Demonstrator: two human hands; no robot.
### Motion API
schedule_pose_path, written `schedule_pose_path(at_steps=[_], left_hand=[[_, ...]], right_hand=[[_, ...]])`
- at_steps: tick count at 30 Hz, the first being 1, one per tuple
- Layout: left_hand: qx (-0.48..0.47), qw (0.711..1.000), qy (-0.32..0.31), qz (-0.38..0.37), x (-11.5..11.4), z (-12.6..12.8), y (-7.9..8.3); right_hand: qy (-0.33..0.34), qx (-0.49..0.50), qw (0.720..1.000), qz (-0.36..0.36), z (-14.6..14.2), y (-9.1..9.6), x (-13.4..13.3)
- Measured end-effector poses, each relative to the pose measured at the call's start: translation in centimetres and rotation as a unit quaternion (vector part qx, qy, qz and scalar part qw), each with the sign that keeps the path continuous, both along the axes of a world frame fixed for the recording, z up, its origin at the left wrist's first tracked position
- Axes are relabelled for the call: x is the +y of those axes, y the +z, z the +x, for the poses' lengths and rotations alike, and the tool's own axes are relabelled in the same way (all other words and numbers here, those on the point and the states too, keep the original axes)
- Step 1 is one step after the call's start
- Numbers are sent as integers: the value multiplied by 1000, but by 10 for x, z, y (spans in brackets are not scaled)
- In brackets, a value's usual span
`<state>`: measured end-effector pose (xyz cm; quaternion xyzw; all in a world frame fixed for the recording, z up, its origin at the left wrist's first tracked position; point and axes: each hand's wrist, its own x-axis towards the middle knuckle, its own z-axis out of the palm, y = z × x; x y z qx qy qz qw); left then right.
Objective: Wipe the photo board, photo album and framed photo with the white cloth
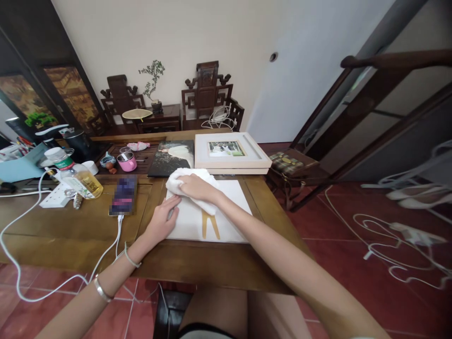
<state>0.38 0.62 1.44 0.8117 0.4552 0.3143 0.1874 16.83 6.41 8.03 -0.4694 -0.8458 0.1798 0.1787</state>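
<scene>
A flat white board (189,227) with a yellow two-legged mark on it lies near the front edge of the wooden table. Pressed onto its upper left part is a white cloth (173,184), bunched under my right hand (197,187), whose fingers are closed on it. My left hand (163,219) rests on the board's left edge with fingers stretched out, close to the cloth. Part of the board is covered by the cloth and my right forearm.
Behind the board are a white picture frame (259,149) and a dark photo panel (169,159). To the left lie a phone (123,195) on a charging cable, a tilted bottle (86,183), a power strip (56,197) and a pink cup (127,162). A wooden chair (367,89) stands right.
</scene>
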Motion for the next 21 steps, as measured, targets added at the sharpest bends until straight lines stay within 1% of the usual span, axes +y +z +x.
schedule_pose_path(at_steps=[3, 8, 10, 12, 14, 16, 18, 20, 21], left_hand=[[2, 1000, -5, 2, -1, 0, 0], [1, 1000, 0, -1, -1, 1, -1], [2, 1000, 0, 0, -1, 1, -1], [3, 1000, -2, -2, -2, 1, 0], [3, 1000, -3, -4, -2, 2, 1], [4, 1000, -2, -5, -3, 2, 1], [6, 1000, 2, -4, -2, 2, 1], [8, 1000, 2, -2, -1, 2, 0], [10, 1000, 1, -1, -1, 2, -1]], right_hand=[[-26, -6, 1000, 0, 22, -6, -10], [-105, -22, 994, 4, 95, -13, -31], [-136, -29, 990, 5, 122, -17, -44], [-148, -36, 988, 1, 137, -23, -64], [-128, -41, 991, 1, 142, -28, -94], [-74, -51, 996, 7, 139, -28, -128], [-6, -60, 998, 5, 134, -24, -159], [45, -62, 997, -2, 131, -16, -179], [58, -61, 996, -8, 131, -13, -184]])
